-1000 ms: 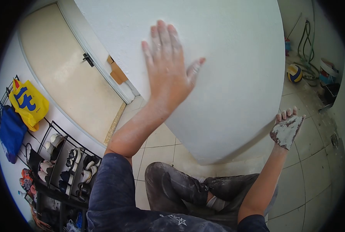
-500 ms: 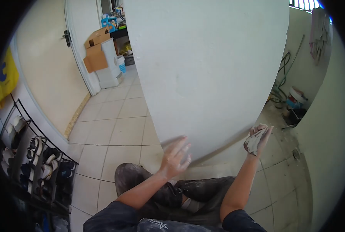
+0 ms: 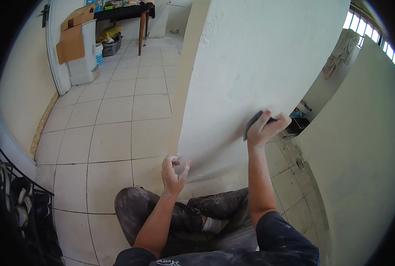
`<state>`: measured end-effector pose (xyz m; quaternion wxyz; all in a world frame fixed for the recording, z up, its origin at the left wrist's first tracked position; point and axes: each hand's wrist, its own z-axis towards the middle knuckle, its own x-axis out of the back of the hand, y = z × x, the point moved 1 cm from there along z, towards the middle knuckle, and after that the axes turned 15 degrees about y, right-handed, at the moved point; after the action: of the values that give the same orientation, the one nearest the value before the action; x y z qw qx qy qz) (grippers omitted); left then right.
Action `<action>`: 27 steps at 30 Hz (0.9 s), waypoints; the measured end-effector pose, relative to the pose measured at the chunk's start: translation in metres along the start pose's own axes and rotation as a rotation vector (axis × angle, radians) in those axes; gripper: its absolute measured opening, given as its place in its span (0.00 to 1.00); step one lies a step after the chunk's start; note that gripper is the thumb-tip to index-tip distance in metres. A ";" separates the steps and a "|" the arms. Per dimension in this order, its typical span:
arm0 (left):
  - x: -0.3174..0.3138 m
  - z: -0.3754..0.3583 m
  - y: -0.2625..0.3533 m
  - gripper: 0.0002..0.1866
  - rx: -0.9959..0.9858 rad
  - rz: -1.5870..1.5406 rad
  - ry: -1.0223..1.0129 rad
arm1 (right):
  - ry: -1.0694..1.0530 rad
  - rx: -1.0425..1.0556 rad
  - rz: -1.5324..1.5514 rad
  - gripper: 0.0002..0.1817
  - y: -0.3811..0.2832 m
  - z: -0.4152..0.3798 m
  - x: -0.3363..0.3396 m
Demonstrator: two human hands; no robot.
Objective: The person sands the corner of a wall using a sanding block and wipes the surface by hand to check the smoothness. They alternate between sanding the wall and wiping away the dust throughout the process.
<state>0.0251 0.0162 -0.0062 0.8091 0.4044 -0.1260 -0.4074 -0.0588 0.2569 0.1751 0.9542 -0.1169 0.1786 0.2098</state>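
Note:
My right hand (image 3: 266, 126) grips a dark, flat sanding pad (image 3: 252, 126) and holds it against the lower right part of a white wall section (image 3: 237, 80). The pad's face is turned to the wall and hidden. Near the wall's lower left corner is my left hand (image 3: 175, 174), dusted white, its fingers partly curled and the thumb apart, holding nothing. Whether it touches the wall edge is hard to tell. My crossed legs (image 3: 137, 208), in dusty dark trousers, lie below the wall.
A shoe rack (image 3: 25, 199) stands at the lower left. Behind are a white bin with cardboard (image 3: 80, 57), a dark-topped table (image 3: 124, 11) and a basket (image 3: 111, 46). At right, a curved wall (image 3: 357, 142) rises beside a black container (image 3: 298, 125).
The view has shifted right. My right hand has moved up and inward, pressing the pad to the wall. My left hand has moved to the wall's left corner.

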 end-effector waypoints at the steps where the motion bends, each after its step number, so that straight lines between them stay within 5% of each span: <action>1: 0.001 0.001 0.001 0.18 0.096 -0.049 0.011 | 0.005 0.101 -0.026 0.20 -0.014 0.023 -0.018; 6: 0.003 0.011 0.007 0.17 0.288 -0.135 0.077 | 0.206 0.453 -0.128 0.27 -0.069 0.147 -0.098; 8: 0.003 0.012 0.008 0.16 0.354 -0.168 0.084 | 0.206 0.412 -0.093 0.28 -0.064 0.153 -0.106; 15: 0.004 0.016 0.002 0.11 0.528 -0.337 0.189 | -0.036 0.220 -0.091 0.22 -0.023 0.031 -0.037; 22: 0.006 0.018 -0.008 0.12 0.635 -0.361 0.186 | 0.044 0.275 0.016 0.24 -0.068 0.108 -0.081; 27: 0.004 0.020 -0.005 0.13 0.689 -0.337 0.251 | -0.025 0.235 -0.059 0.21 -0.035 0.043 -0.047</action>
<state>0.0138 0.0003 0.0024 0.5571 0.7134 -0.0872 -0.4160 -0.0706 0.2219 0.2373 0.9692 -0.0065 0.1864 0.1609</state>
